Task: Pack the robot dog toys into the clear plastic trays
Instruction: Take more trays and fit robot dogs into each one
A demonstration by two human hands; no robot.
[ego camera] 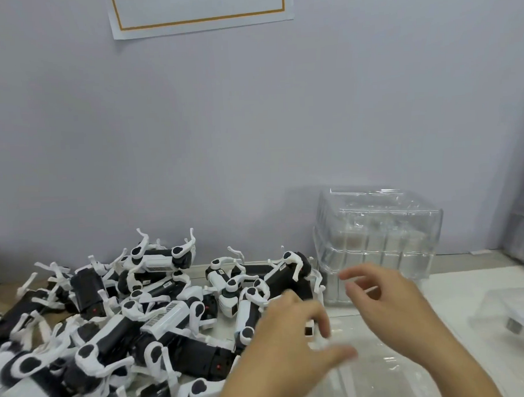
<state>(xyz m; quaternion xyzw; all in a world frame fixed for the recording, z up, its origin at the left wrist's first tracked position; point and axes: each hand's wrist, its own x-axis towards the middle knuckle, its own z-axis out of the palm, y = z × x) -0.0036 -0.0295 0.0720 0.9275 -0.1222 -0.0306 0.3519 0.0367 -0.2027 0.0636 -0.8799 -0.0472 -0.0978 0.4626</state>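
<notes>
**Both hands over the counter, between the dogs and the trays**

The counter (456, 283) is pale, white-covered on the right side and brownish at the far left edge; behind it runs a plain grey-blue wall (251, 123) with a paper sheet (198, 9) bordered in orange pinned high up. The left hand (279, 347) hovers with its fingers (320, 316) spread and curled loosely, thumb out toward the right; a small white and black piece shows just beyond the fingertips, but whether they grip it I cannot tell. The right hand (397, 309) hangs open, fingers bent and apart, holding nothing visible. Left of the left fingers lies the dog pile (134, 318), black-and-white toys tumbled over one another, legs sticking up, reaching the counter's back edge at the wall. Just beyond the right fingers stands the tray stack (376, 238), clear and tall, against the wall. Below both hands a clear tray (382, 370) lies flat, blurred; free counter opens right of the right fingers, up to another tray (512, 316) near the right edge with something dark inside.
</notes>
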